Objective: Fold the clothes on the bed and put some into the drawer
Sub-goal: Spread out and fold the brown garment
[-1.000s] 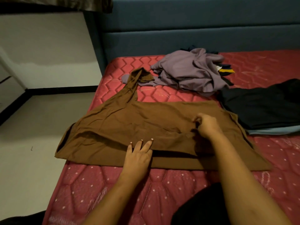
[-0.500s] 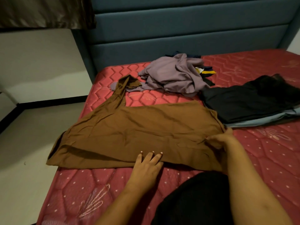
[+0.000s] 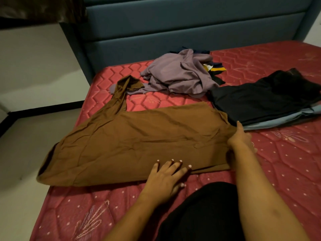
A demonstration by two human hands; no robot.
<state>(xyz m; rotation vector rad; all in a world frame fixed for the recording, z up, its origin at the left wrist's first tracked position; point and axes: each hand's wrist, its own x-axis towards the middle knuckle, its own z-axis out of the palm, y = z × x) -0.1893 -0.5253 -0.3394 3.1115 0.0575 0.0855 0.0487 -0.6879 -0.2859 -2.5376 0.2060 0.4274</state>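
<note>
Pressing flat with fingers spread, the left hand [image 3: 166, 178] pins the near edge of the brown garment [image 3: 139, 145] laid out on the red bed [image 3: 286, 171]; right hand [image 3: 240, 138] pinches its right end, thumb up top, right beside the dark folded stack [image 3: 260, 103].

brown garment [image 3: 139, 145]: matt creased cloth | mattress [image 3: 286, 171]: quilted satiny fabric | headboard [image 3: 173, 23]: padded upholstery

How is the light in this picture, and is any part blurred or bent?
Head view: dim, warm light; the black clothes lose their folds in shadow; creases on the brown garment are readable; the left hand looks slightly soft; the headboard lines bend slightly near the edges.
</note>
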